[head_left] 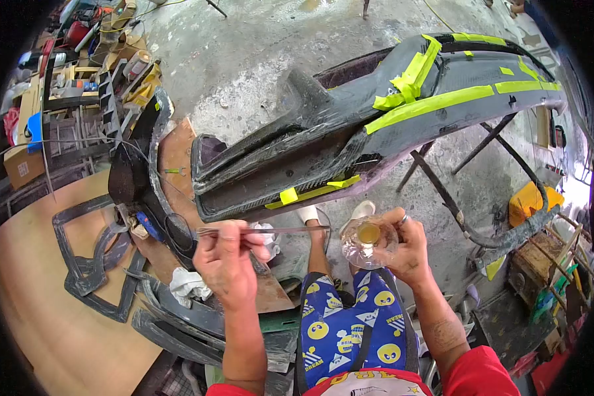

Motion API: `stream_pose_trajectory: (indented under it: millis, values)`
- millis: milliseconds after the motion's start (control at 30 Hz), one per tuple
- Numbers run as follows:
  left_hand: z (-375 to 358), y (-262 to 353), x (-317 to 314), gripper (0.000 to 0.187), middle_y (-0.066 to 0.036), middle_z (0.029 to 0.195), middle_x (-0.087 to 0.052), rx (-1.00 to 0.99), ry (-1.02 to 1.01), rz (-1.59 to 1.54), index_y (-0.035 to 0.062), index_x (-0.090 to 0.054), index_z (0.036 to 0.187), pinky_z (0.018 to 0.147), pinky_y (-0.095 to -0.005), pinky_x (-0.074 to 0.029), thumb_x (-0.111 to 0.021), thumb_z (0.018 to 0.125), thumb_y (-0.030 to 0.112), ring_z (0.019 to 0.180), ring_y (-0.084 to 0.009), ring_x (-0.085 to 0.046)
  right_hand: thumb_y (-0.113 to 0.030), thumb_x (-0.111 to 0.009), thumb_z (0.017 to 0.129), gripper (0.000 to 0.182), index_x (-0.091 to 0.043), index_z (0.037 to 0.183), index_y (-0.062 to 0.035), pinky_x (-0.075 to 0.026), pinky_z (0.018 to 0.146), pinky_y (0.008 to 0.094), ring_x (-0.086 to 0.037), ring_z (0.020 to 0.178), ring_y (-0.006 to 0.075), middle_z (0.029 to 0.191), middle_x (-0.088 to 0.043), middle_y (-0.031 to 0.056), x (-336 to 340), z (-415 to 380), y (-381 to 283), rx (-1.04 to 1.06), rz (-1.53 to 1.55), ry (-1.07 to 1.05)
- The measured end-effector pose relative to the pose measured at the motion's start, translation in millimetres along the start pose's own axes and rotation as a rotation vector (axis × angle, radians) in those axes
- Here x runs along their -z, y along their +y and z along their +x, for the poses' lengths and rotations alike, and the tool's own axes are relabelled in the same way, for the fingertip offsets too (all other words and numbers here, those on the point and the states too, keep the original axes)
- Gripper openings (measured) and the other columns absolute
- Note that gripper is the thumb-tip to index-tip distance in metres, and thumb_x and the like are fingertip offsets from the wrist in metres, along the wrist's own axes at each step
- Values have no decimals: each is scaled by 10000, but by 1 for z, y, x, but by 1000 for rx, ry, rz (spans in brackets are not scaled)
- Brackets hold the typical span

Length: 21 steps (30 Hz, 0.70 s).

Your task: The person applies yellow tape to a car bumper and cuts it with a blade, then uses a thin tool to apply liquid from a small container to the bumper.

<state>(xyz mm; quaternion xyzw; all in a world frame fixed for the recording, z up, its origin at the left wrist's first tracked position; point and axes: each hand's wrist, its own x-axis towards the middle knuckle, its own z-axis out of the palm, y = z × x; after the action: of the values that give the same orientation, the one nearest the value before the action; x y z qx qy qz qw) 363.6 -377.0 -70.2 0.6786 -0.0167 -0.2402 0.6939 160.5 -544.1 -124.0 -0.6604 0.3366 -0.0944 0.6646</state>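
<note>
My left hand (228,264) pinches a thin dark rod-like tool (287,230) that lies level and points right; its exact kind I cannot make out. In my right hand (409,247) is a clear plastic cup (360,251), gripped at its side, with some yellowish liquid (368,232) at the bottom. The tool's right end stops a little short of the cup. Beyond both hands, a black car bumper (297,145) rests on a stand, with bright yellow-green masking tape (429,109) on its edges and top.
Dark metal stand legs (435,191) hold up the bumper. Black moulded frames (79,264) and a tan board (39,297) lie at left. Crumpled white paper (189,285) is near my left forearm. A yellow container (533,201) stands at right. Shelves of clutter (79,86) fill the upper left.
</note>
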Motion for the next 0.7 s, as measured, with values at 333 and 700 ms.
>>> stream_pose_trajectory:
  millis: [333, 700]
  values:
    - [16, -9, -30, 251, -143, 772, -644, -170, -66, 23, 4, -575, 984, 514, -283, -474, -564, 1004, 254, 566, -177, -577, -179, -853, 735, 400, -635, 1033, -23, -554, 757, 294, -696, 842, 151, 976, -724, 101, 9, -3, 15, 27, 94, -40]
    - [24, -15, -35, 268, -137, 758, -649, -183, -37, 48, -2, -577, 988, 520, -289, -458, -565, 1005, 265, 561, -174, -574, -193, -847, 747, 405, -618, 1038, -28, -555, 764, 298, -690, 878, 151, 1008, -718, 103, 13, -1, 24, 25, 85, -78]
